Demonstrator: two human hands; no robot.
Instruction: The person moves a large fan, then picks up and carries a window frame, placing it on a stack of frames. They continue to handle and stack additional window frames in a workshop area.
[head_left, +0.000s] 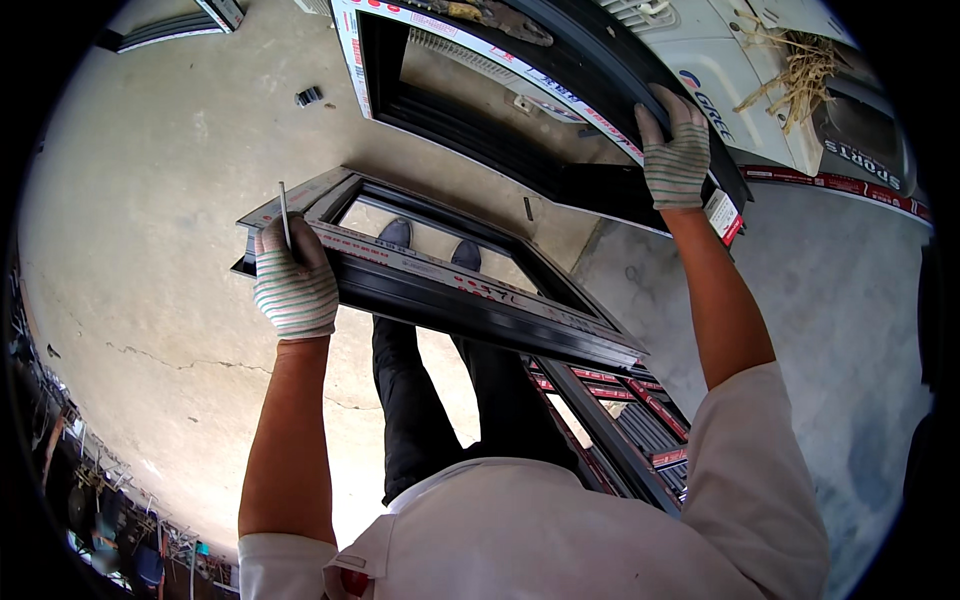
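Observation:
My gloved left hand (295, 285) is closed round the left end of a small dark window frame (430, 292), which slants across in front of my legs. A thin metal rod (284, 212) sticks up from between the same fingers; its lower end is hidden in the hand. Up at the right, my gloved right hand (676, 155) grips the outer edge of a larger dark window frame (590, 80), its fingers bent over the rim. Protective film with red and blue print covers parts of both frames.
Stacked frames with red strips (600, 405) lie to the right of my legs. White appliance casings (745, 100) with a dry straw bundle (800, 75) stand at the far right. A small dark piece (308, 96) lies on the concrete floor; clutter (120, 510) fills the lower left.

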